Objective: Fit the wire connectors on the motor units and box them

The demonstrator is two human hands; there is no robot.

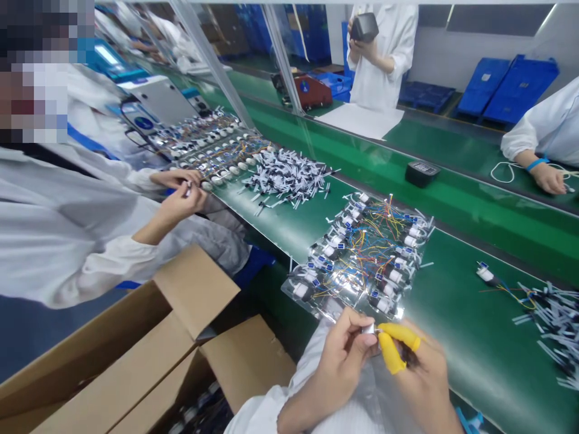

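Note:
My left hand [340, 357] pinches a small white-and-silver part [368, 329] between thumb and fingertips, above my lap at the bench edge. Yellow finger cots cover the thumb and forefinger of my right hand [423, 367]; their tips close on the right end of that same part. Its exact kind is too small to make out. Just beyond both hands, a clear plastic tray [348, 292] holds rows of small white-and-black motor-like parts [332, 244] with coloured wires [362, 241].
Black-and-white strip pieces [289, 175] form a pile on the green bench [275, 223], with another pile [556, 325] at right. One wired part [486, 273] lies apart. Cardboard boxes [136, 374] stand at lower left. A co-worker's hands [181, 196] work at left; others stand across.

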